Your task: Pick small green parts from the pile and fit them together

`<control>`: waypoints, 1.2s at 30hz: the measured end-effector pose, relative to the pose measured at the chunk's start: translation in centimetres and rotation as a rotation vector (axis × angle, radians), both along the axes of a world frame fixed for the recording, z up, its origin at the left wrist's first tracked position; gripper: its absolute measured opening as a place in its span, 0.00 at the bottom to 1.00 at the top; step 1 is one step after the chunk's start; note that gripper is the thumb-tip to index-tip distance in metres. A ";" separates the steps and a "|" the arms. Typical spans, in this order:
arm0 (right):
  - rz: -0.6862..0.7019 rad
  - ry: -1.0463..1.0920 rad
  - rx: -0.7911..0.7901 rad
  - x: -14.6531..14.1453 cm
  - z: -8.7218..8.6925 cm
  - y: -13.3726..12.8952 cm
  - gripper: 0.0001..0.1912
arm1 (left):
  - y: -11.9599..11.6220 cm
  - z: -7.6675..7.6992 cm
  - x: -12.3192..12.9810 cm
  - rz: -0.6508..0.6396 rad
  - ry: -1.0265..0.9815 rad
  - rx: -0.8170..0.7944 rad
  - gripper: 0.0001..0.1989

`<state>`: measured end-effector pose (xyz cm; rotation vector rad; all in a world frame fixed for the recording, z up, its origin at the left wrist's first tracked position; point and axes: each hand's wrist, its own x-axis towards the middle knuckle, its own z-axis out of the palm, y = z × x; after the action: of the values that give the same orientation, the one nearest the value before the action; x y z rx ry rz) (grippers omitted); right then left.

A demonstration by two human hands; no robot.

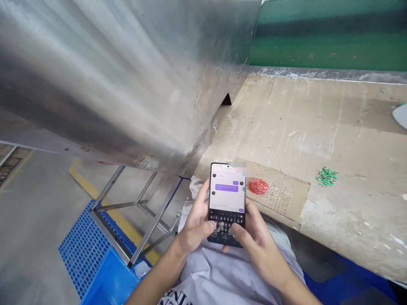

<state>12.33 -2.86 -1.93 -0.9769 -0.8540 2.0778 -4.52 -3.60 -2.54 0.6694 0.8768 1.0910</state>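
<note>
A smartphone (227, 199) is held upright over my lap, its screen lit with a chat in purple bubbles above a dark keyboard. My left hand (199, 216) grips its left edge, the thumb over the keys. Around the right edge wraps my right hand (254, 228), with that thumb also over the keyboard. Just beyond the phone, a red glossy blob (258, 186) lies on a piece of cardboard (292, 199) at the bench edge. Farther right sits a small heap of green pieces (326, 176), too small to name.
A large sheet-metal panel (127, 84) slants over the left side of the worn bench (349, 127). Behind the bench runs a green belt-like surface (330, 46). Below left stand a metal frame (140, 207), a blue plastic grate (82, 245) and a blue bin (111, 279).
</note>
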 end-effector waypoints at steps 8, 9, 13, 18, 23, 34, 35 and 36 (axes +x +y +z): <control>-0.009 -0.020 -0.045 0.3 -0.6 0.0 0.23 | 0.3 0.3 0.3 0.121 -0.006 -0.043 0.41; -0.016 -0.028 -0.055 0.3 -0.8 0.0 0.22 | 0.2 0.3 0.2 0.110 -0.010 -0.047 0.43; -0.068 -0.054 -0.073 0.4 -1.3 -0.1 0.22 | 0.1 0.3 0.2 0.068 -0.030 -0.054 0.47; 0.024 0.022 -0.012 0.5 -0.6 0.2 0.29 | 0.5 1.1 0.6 0.127 -0.068 -0.034 0.47; 0.060 -0.109 0.230 0.5 -0.5 0.3 0.47 | 0.6 1.7 0.9 0.130 -0.131 -0.027 0.51; -0.033 -0.233 0.272 0.2 -0.3 0.1 0.32 | -0.2 1.0 0.0 -0.035 -0.060 0.062 0.56; -0.049 -0.247 0.273 0.1 -0.4 0.1 0.31 | -0.2 1.0 0.0 -0.048 -0.056 0.072 0.56; -0.063 -0.255 0.276 0.0 -0.4 0.1 0.31 | -0.2 1.0 -0.1 -0.061 -0.055 0.082 0.57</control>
<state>12.35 -2.73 -2.34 -1.1130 -1.1888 1.7476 -4.58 -3.76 -1.52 0.7263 0.7627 1.0908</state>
